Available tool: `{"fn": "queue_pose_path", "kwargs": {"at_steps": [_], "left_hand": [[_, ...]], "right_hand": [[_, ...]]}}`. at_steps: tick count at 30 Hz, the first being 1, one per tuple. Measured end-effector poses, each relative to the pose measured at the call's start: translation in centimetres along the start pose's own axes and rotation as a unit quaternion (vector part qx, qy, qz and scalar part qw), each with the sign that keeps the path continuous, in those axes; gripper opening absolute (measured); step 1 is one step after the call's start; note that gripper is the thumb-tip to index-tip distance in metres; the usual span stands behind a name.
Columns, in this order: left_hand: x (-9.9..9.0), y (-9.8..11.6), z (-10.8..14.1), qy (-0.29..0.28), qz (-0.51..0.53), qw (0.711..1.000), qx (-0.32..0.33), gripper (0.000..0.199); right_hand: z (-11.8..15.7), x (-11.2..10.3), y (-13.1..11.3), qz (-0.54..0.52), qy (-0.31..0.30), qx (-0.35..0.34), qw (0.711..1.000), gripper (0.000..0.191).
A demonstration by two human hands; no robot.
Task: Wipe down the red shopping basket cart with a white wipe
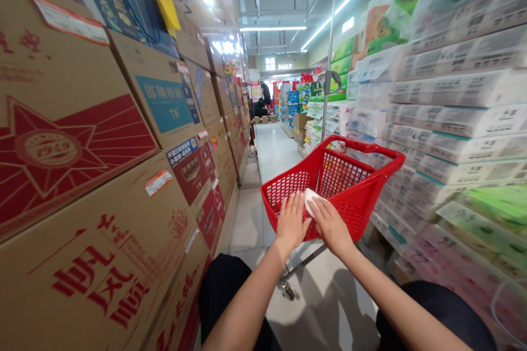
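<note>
A red plastic shopping cart (362, 208) with a mesh basket stands in front of me, turned at an angle. My left hand (291, 220) lies on its near side with the fingers stretched out and holds nothing. Just beside it, my right hand (331, 224) presses a white wiping cloth (312, 197) against the same red side. Part of the cloth is hidden beneath the right fingers; whether it is paper or fabric I cannot tell. Below the basket, a caster wheel (287, 288) rests on the floor.
Stacked cardboard boxes (123, 241) line the left. Wrapped tissue packs (444, 115) are piled on the right, close to the cart. A metal pole (328, 60) rises behind the basket. Down the tiled aisle (272, 148), people (263, 100) in dark clothes are near low boxes.
</note>
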State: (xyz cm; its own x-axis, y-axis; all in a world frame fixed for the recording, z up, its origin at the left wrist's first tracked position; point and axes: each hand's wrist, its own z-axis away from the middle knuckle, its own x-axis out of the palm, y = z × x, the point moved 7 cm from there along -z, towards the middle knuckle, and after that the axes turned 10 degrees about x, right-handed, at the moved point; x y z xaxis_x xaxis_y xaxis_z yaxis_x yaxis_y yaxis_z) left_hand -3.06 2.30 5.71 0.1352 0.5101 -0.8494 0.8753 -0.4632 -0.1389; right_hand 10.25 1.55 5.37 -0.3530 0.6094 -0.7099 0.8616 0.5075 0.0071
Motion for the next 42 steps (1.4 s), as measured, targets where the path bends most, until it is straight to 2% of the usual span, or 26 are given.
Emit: {"fn": "queue_pose_path", "kwargs": {"at_steps": [2,4,6,10,13,15,17,21,24,27,29,33,35,38,42], "left_hand": [[0.2,0.3,0.0,-0.005,0.005,1.0,-0.013,0.088],[0.2,-0.1,0.2,-0.009,0.016,1.0,-0.017,0.092],[0.3,-0.9,0.5,-0.022,0.035,0.999,-0.018,0.094],[0.9,-2.5,0.6,-0.07,0.09,0.993,-0.026,0.095],[1.4,-2.7,0.3,-0.082,0.108,0.99,-0.032,0.098],[1.5,-2.4,0.1,-0.075,0.105,0.991,-0.036,0.101],[1.5,-1.9,0.1,-0.063,0.096,0.993,-0.036,0.102],[1.2,-1.4,0.3,-0.05,0.083,0.995,-0.026,0.103],[0.8,-1.5,0.6,-0.05,0.076,0.996,-0.014,0.102],[0.4,-1.9,0.9,-0.041,0.069,0.997,-0.002,0.099],[0.3,-2.3,1.0,-0.036,0.066,0.997,0.003,0.098],[0.6,-2.8,1.0,-0.044,0.06,0.997,0.009,0.099],[0.6,-2.8,0.8,-0.042,0.051,0.998,0.009,0.099],[0.7,-2.1,0.1,-0.033,0.023,0.999,-0.003,0.104],[0.9,0.7,-1.6,-0.023,0.006,1.0,0.01,0.109]], "right_hand": [[0.0,-0.1,-0.4,0.015,-0.012,-0.012,1.0,0.079],[-0.2,-0.2,0.6,0.04,-0.028,-0.025,0.998,0.076],[-0.6,-0.5,3.0,0.07,-0.037,-0.023,0.997,0.072],[-1.5,-1.4,9.4,0.123,-0.03,0.028,0.992,0.064],[-1.8,-1.4,11.8,0.141,-0.024,0.064,0.988,0.058],[-1.8,-1.0,11.2,0.139,-0.01,0.09,0.986,0.055],[-1.7,-0.2,9.0,0.123,0.002,0.099,0.987,0.052],[-1.3,1.5,2.8,0.07,-0.005,0.056,0.996,0.055],[-1.2,1.6,0.5,0.052,-0.017,0.022,0.998,0.059],[-1.1,0.4,1.6,0.053,-0.033,-0.016,0.998,0.062],[-1.2,-0.7,4.3,0.065,-0.036,-0.02,0.997,0.062],[-1.0,-2.8,10.8,0.102,-0.022,0.032,0.994,0.061],[-0.7,-3.2,12.3,0.109,-0.017,0.049,0.993,0.061],[-0.4,-2.8,11.4,0.1,-0.004,0.068,0.993,0.061],[-0.6,-1.3,6.6,0.068,-0.002,0.054,0.996,0.061]]}}
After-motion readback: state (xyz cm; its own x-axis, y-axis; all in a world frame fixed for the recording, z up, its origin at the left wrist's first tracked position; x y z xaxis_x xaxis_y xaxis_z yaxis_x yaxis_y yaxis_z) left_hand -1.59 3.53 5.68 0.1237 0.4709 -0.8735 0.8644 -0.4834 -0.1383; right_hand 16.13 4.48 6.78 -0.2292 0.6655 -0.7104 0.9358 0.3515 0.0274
